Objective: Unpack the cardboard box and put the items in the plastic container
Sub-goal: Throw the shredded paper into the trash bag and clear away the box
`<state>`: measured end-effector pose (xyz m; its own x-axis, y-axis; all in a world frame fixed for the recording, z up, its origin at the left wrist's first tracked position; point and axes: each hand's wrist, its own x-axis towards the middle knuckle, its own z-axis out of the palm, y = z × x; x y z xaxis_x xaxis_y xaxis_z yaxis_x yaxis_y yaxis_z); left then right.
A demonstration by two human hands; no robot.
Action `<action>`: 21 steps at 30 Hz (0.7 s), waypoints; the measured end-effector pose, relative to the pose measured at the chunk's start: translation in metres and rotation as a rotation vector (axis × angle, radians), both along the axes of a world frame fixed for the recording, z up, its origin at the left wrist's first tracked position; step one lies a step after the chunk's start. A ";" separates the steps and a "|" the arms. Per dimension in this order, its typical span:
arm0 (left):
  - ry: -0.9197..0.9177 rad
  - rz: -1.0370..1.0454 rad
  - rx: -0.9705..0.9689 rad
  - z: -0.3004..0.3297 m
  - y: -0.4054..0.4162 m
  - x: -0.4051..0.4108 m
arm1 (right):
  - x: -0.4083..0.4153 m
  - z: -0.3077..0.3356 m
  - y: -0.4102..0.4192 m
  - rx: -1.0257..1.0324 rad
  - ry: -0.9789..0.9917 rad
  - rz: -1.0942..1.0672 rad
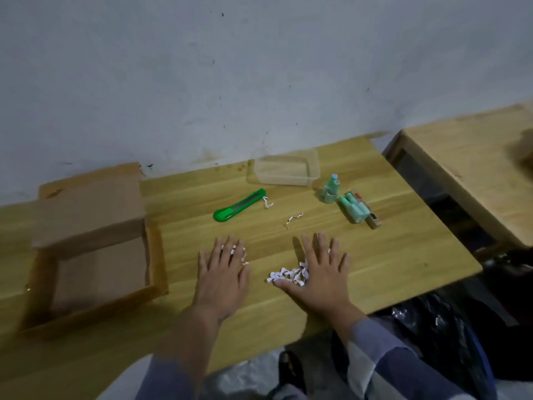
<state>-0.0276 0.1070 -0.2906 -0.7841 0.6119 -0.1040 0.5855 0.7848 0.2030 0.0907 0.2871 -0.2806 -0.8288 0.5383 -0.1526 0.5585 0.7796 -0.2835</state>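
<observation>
Both your hands are flat on the light wooden table (pixel 389 255), fingers straight and spread, gripping nothing. Left hand (pixel 223 277) presses a few white shredded paper strips (pixel 288 276) under its fingertips; right hand (pixel 320 272) has the main clump of strips against its thumb side. Landmark is the clear rectangular plastic container (pixel 285 170) at the back by the wall; it looks empty. The open brown cardboard box (pixel 95 246) sits well to its left and looks emptied, though its far side is hidden under the raised flap. The items lie just to the container's right and nearer you: a small mint-green bottle with a blue cap (pixel 331 189) standing upright, and beside it a bundle of mint-green bottles lying on a brown packet (pixel 357 212); count unclear, too blurred. The green plastic utility knife (pixel 239 205) lies in front of the container, to its left, with two stray strips nearby. My read: you're raking up filler, the transfer hasn't started. Sweep both palms together so the strips form one pile, keep it away from the container, then lift it out of the way. After that take the upright bottle by its body, not the cap, and lower it in. Pick up the lying bundle with the packet under it so nothing rolls. Whether the knife's blade is out I can't tell, so steer clear of its tip.
</observation>
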 end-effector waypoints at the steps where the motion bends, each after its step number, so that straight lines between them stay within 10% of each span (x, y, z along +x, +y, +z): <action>1: 0.009 -0.033 0.000 -0.002 0.010 -0.006 | -0.010 -0.002 0.006 0.012 0.021 0.022; 12: 0.100 -0.223 -0.032 -0.008 0.094 -0.069 | -0.089 -0.017 0.067 0.051 0.162 0.384; 21: 0.030 -0.254 0.027 -0.006 0.116 -0.027 | -0.053 -0.025 0.068 0.010 0.248 0.258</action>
<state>-0.0542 0.2225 -0.2966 -0.6074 0.7918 -0.0639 0.7693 0.6063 0.2014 0.0373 0.3556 -0.3055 -0.9489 0.3065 0.0745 0.2578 0.8896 -0.3770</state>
